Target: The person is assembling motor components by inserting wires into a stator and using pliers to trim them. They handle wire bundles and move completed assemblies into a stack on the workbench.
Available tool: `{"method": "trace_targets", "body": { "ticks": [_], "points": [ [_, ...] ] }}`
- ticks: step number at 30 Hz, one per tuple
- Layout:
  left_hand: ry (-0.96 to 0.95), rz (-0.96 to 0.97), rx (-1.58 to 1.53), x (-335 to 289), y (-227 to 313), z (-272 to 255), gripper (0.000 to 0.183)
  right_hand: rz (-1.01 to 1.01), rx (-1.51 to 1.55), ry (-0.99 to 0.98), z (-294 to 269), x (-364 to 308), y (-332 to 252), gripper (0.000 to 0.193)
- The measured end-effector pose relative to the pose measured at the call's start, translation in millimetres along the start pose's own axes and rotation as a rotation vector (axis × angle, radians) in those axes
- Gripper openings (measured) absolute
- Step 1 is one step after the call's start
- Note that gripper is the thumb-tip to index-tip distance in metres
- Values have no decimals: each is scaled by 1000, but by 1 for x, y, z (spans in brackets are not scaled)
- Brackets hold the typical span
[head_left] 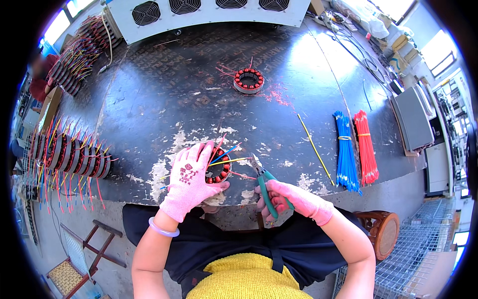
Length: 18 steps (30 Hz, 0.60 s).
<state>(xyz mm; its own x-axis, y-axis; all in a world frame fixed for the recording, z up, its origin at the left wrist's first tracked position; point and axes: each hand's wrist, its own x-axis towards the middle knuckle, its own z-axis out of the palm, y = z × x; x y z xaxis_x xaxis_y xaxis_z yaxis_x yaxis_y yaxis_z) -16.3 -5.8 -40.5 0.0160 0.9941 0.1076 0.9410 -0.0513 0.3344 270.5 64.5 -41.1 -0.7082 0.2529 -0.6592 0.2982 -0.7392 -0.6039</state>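
Observation:
A ring-shaped motor stator (223, 174) with copper coils lies at the table's near edge, partly under my left hand (191, 174). That hand wears a pink glove, its fingers and thumb closed about the ring's left side. Blue, yellow and red wires stick out of the stator to the right. In pink-gloved fingers, my right hand (298, 199) grips green-handled side cutters (263, 185). The cutters' jaws point up and away, close to the tip of the yellow wire (230, 161); whether they touch it I cannot tell.
Farther back sits another stator (248, 82) beside red wire scraps (279, 94). Blue (345, 149) and red (366, 147) wire bundles lie right of a single yellow wire (315, 149). Wired stators (74, 155) stand in a row at left. A person (40, 79) is beyond.

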Motion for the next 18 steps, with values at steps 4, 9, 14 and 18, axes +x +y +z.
{"method": "trace_targets", "body": {
  "ticks": [4, 9, 14, 18],
  "points": [
    [-11, -11, 10, 0, 0, 0, 102, -26, -40, 28, 4, 0, -2, 57],
    [18, 13, 24, 0, -2, 3, 102, -130, -183, 96, 9, -2, -8, 57],
    [31, -113, 80, 0, 8, 5, 104, -98, -52, 91, 1, -3, -6, 61],
    [75, -291, 104, 3, 21, 6, 106, -30, 15, -27, -5, -17, -1, 69]
  ]
}}
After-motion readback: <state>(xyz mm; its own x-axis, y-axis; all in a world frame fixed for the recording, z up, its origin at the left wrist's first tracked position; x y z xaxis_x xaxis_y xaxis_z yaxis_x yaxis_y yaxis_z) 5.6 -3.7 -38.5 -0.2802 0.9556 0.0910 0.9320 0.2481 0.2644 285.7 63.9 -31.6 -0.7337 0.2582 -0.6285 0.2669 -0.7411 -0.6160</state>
